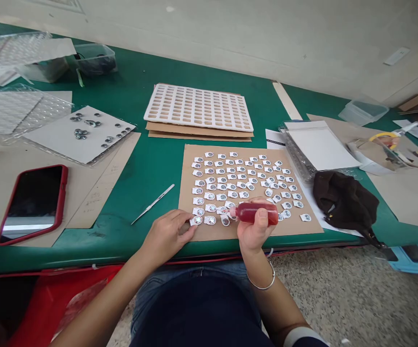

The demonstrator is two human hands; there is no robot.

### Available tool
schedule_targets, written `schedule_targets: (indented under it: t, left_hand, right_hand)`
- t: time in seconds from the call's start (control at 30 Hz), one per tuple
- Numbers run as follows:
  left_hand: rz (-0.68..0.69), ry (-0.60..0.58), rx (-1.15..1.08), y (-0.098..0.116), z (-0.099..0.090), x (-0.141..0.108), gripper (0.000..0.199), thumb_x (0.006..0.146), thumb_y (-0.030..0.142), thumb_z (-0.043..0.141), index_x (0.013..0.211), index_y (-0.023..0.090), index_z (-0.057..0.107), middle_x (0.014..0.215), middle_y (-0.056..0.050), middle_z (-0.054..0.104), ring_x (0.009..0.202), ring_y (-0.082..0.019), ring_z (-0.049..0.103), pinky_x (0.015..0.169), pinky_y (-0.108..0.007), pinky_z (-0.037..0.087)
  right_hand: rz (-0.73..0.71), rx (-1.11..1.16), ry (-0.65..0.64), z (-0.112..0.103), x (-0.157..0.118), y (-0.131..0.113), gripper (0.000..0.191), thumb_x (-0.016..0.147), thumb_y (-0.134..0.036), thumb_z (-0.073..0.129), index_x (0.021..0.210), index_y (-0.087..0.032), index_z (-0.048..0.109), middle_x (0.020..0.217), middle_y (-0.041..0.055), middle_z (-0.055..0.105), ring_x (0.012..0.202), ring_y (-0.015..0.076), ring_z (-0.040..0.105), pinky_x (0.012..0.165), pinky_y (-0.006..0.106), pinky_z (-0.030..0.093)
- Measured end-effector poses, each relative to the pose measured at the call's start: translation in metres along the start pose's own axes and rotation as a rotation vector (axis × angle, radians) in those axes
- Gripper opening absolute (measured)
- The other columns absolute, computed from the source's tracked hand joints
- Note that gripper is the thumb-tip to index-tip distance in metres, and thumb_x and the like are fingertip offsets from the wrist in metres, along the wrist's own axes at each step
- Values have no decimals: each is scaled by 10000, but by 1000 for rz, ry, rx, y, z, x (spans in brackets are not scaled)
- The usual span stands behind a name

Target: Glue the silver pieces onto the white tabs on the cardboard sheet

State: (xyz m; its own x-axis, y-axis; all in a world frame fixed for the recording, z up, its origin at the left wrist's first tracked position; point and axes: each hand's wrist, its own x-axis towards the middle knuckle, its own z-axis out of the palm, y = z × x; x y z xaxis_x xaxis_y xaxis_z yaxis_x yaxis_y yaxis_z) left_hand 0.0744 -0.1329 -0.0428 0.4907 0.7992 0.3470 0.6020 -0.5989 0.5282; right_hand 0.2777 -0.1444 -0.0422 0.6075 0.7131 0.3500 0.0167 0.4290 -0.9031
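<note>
In my right hand [254, 231] is a red bottle [254, 212], tilted nearly flat, its narrow tip pointing left over the lower rows of small round pieces on white tabs. Several rows of these pieces lie on a brown cardboard sheet [190, 154]. My left hand [167, 236] rests at the sheet's lower left corner, thumb and fingertips at the edge of a tabbed piece [196, 220]. Whether it pinches that tab is hard to tell. Silver tweezers [153, 204] lie on the green table just left of the sheet.
A white grid tray [198, 108] sits on cardboard behind the sheet. At left are a red-cased phone [33, 202] and a white card [82, 132] with metal pieces. On the right lie a dark cloth pouch [344, 202], white sheets [322, 144] and yellow-handled scissors [384, 137].
</note>
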Motion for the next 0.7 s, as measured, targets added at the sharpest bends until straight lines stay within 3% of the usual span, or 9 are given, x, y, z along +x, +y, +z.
schedule_targets:
  t: [0.17, 0.5, 0.7]
  left_hand:
    - [1, 4, 5, 0, 0, 0, 143, 829, 261, 565, 937, 179, 609, 865, -57, 677, 777, -177, 624, 673, -282, 508]
    - [-17, 1, -3, 0, -1, 0, 142, 824, 268, 569, 927, 181, 615, 868, -54, 680, 782, -174, 628, 655, -263, 505]
    - [-105, -97, -18, 5, -7, 7, 152, 810, 271, 572, 904, 168, 633, 852, -49, 686, 761, -175, 631, 609, -247, 493]
  right_hand:
    - [-43, -16, 46, 0, 0, 0, 181, 832, -349, 389, 875, -204, 489, 776, 22, 454, 578, 140, 540, 474, 295, 476]
    - [4, 79, 89, 1, -1, 0, 189, 807, -370, 454, 864, -205, 525, 787, 18, 485, 582, 141, 550, 510, 316, 486]
    - [43, 138, 69, 3, 1, -6, 183, 818, -373, 460, 876, -214, 530, 789, 2, 498, 497, 126, 567, 397, 281, 479]
